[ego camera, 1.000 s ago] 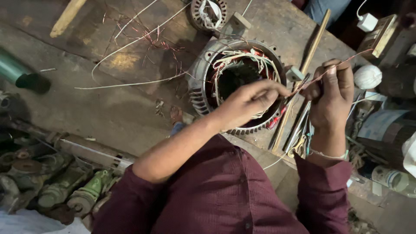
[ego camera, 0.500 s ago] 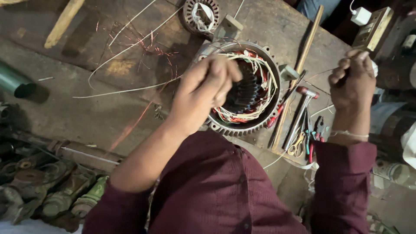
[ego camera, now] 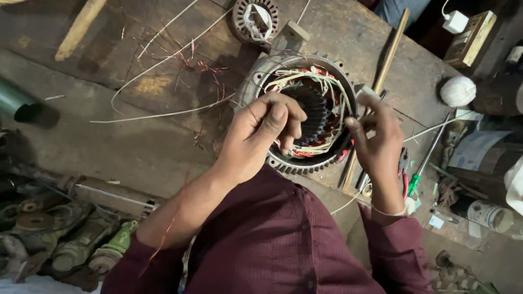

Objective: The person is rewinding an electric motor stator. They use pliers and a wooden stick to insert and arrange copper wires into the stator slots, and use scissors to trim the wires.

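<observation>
A worn wooden workbench fills the view from above, its surface scuffed and littered with wire offcuts. Near its middle, toward the far edge, lies a motor stator, a ribbed round metal housing with copper windings and pale sleeved leads looped around its open bore. The person in a maroon shirt leans over it from the near edge. The left hand rests over the near-left rim of the stator, fingers curled with thumb against forefinger in a pinch; what it pinches is too fine to make out. The right hand hovers at the stator's right rim, fingers closed around a small pale piece held at the fingertips; a white thread runs off from the hand toward the right edge. A long wooden stick lies just right of the stator, angled toward the far right corner. A wooden handle lies at the far left corner. A smaller wound rotor part sits at the far edge, just beyond the stator. A ball of white string rests near the right edge. A green-handled screwdriver lies beside the right wrist. Long white wires trail across the left half of the bench.
</observation>
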